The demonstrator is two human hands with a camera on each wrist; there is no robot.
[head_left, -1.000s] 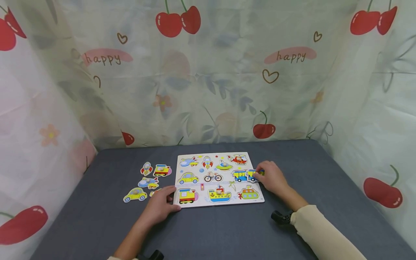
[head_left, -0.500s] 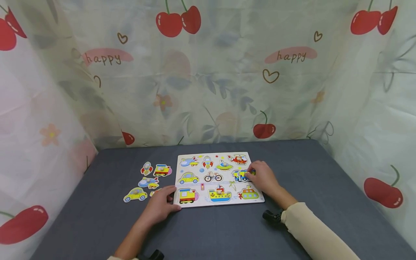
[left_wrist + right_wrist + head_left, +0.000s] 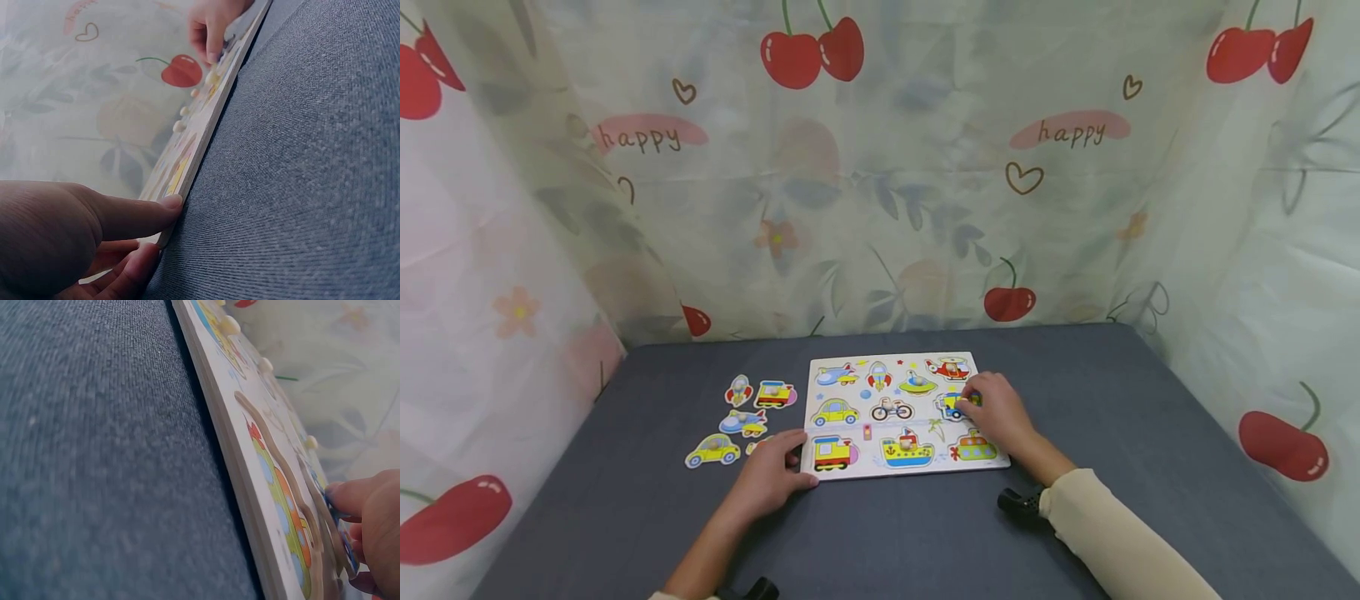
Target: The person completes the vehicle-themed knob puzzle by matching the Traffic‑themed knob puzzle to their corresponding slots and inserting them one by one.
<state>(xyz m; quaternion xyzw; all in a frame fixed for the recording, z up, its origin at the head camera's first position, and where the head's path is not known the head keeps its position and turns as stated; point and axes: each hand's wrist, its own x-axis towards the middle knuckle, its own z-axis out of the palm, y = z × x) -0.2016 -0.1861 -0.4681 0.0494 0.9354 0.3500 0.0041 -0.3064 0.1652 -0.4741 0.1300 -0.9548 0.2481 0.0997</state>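
Puzzle board (image 3: 922, 415) lies flat near the middle of the grey table (image 3: 880, 542), in front of a curtain (image 3: 880, 208) printed with cherries. Going from the left, loose pieces rest on the table just beside it: a yellow car (image 3: 712, 450), a rocket (image 3: 739, 390), a plane (image 3: 742, 422) and a train (image 3: 776, 393), plus one more mostly hidden behind the left hand (image 3: 767, 477). That hand pinches the board's near left corner, thumb on one side and fingers on the other; a black wrist device (image 3: 762, 589) shows at the lower edge below it. On the board, the left column has a plane, car and train picture; to their right come a rocket, a bicycle (image 3: 892, 408), a UFO (image 3: 917, 382) and a boat (image 3: 907, 448), then a helicopter (image 3: 950, 368) at the far right corner and a submarine (image 3: 973, 446) at the near one. Between these last two, the right hand (image 3: 1000, 414) pinches the bus (image 3: 955, 407) between thumb and fingers, over the bus place; whether it sits fully in, I cannot tell. Another black wrist device (image 3: 1022, 503) shows at the cream sleeve (image 3: 1120, 533).
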